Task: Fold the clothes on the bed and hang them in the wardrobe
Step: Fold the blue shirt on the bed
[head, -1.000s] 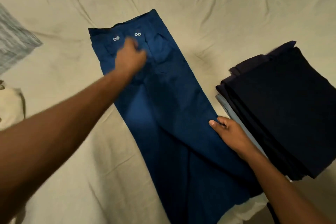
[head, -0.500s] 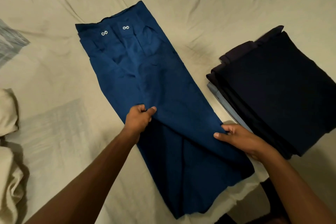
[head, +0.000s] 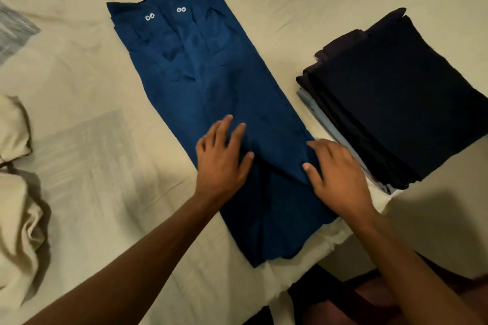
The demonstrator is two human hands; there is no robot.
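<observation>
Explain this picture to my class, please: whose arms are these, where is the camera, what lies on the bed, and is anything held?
There is no machine: a person wears a camera on the head, looking down at their own hands. The left hand and the right hand lie flat on blue trousers spread over a cream bedsheet. The fingers look straight, pressing rather than gripping. To the right sits a stack of folded dark clothes. Crumpled cream fabric lies at the left edge.

Trousers (head: 211,92): matt blue woven cloth under your palms, lightly creased, four pale shiny eyelets (head: 150,17) upper centre.
Stack (head: 396,97): dark, matt folded cloth at right.
Sheet (head: 79,103): you've got cream cloth, softly wrinkled.
</observation>
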